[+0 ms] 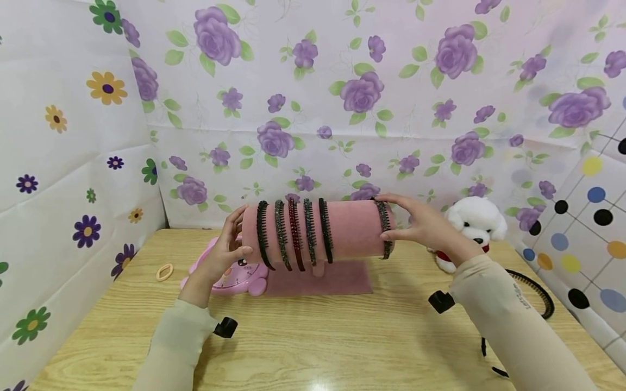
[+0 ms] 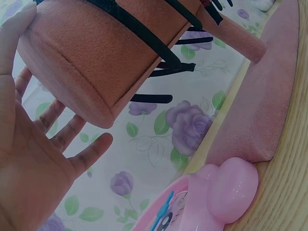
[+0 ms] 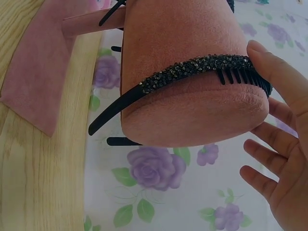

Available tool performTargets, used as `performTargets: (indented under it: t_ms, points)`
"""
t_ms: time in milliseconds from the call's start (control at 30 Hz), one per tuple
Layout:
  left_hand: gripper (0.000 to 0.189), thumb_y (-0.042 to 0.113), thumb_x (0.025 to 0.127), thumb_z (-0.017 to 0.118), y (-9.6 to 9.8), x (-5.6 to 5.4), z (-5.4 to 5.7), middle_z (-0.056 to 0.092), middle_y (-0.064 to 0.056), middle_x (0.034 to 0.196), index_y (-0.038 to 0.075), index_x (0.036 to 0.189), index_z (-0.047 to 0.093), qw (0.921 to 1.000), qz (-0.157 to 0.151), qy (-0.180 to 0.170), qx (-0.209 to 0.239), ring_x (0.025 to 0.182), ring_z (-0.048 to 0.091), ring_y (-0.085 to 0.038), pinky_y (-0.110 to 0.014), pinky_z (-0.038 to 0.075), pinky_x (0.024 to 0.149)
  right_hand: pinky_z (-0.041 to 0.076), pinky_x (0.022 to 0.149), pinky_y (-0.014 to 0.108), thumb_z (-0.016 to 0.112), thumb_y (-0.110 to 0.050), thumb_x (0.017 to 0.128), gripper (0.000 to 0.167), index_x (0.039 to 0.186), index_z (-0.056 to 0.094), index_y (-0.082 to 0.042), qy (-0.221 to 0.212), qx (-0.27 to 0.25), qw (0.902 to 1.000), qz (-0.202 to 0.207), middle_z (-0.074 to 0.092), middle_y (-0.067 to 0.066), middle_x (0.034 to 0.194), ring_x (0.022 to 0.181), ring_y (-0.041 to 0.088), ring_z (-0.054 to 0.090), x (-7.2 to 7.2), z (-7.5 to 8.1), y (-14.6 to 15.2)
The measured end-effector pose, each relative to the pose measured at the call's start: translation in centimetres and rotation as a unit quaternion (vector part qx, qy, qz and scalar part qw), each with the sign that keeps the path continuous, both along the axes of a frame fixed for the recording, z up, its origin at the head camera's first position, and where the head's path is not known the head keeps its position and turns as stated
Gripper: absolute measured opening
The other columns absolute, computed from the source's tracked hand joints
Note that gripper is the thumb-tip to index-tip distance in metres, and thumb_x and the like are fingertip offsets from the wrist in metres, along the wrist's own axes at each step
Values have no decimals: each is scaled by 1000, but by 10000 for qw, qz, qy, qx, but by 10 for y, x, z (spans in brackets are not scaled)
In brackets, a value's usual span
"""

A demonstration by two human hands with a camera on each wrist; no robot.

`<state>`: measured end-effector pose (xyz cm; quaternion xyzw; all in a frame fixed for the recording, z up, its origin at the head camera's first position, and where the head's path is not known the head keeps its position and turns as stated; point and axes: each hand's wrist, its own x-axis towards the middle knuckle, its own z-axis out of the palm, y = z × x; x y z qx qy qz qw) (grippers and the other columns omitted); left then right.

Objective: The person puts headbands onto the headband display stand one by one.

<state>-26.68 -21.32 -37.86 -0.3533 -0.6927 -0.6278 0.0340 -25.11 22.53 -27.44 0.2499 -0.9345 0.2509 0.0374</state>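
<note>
A pink velvet headband holder (image 1: 354,228) carries several dark, toothed headbands, one of them red (image 1: 295,233). My left hand (image 1: 222,255) rests against the holder's left end, thumb at the front edge. In the left wrist view, its other fingers (image 2: 67,132) spread out relaxed behind that end. My right hand (image 1: 420,222) pinches a black headband (image 3: 192,70) with sparkling stones at the right end of the roll. Its thumb lies on the band, while the lower fingers extend loosely beside the roll. One tip of this headband sticks out below the roll.
Behind the holder's left side stands a pink clock (image 1: 251,283), with a beige hair tie (image 1: 164,271) farther left. A white toy dog (image 1: 479,214) sits at the back right. Another black headband (image 1: 545,296) lies on the wooden table (image 1: 318,331), partly behind my right sleeve.
</note>
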Motion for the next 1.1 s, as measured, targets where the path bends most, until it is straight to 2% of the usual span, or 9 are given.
performTargets:
  t_ms: [33, 100, 167, 333, 533, 767, 1100]
  points:
    - [82, 28, 93, 62, 0, 0, 0, 26, 12, 150, 23, 155, 9, 10000, -11, 12, 7, 130, 34, -6, -21, 41, 95, 41, 97, 55, 74, -51, 78, 80, 147, 38, -30, 4, -8, 10000, 8, 32, 8, 156, 116, 32, 56, 0, 1, -1]
    - [82, 28, 93, 62, -1, 0, -1, 26, 12, 150, 23, 155, 8, 10000, -31, 28, 22, 130, 34, -6, -21, 41, 95, 34, 106, 60, 75, -51, 77, 80, 146, 39, -31, 24, -22, 10000, 7, 33, 8, 156, 141, 36, 33, -1, 1, -2]
    - [82, 29, 93, 62, -1, 0, -1, 26, 13, 150, 23, 155, 8, 10000, -32, 35, 31, 130, 34, -6, -20, 41, 95, 33, 107, 60, 75, -51, 77, 80, 145, 40, -31, 18, -15, 10000, 16, 34, 7, 155, 142, 35, 32, -2, 2, -4]
    - [83, 31, 93, 63, -1, -1, -2, 26, 13, 151, 23, 155, 8, 10000, -15, 36, 50, 131, 34, -5, -20, 41, 95, 32, 109, 58, 76, -50, 77, 78, 144, 41, -32, 51, 18, 10000, 54, 35, 6, 154, 142, 33, 32, -4, 2, -8]
    - [83, 32, 93, 63, -1, -1, -3, 26, 12, 151, 23, 155, 9, 10000, -5, 10, 63, 131, 34, -6, -19, 40, 96, 31, 110, 57, 76, -48, 77, 78, 144, 44, -25, 281, 69, 9991, 323, 39, 10, 152, 141, 34, 34, -5, 3, -14]
    - [84, 35, 92, 63, 1, -1, -2, 26, 12, 150, 24, 155, 9, 10000, 22, 10, 35, 131, 34, -7, -20, 42, 95, 35, 107, 54, 79, -42, 76, 77, 141, 48, -18, 562, 26, 9972, 500, 48, 9, 145, 134, 32, 43, -7, 2, -22]
    - [83, 34, 92, 63, 1, -2, -2, 26, 11, 151, 22, 155, 9, 10000, 6, 40, 78, 130, 34, -7, -20, 41, 95, 39, 103, 50, 81, -37, 75, 75, 140, 49, -19, 501, -209, 9970, 556, 52, 7, 140, 127, 29, 49, -9, 0, -33]
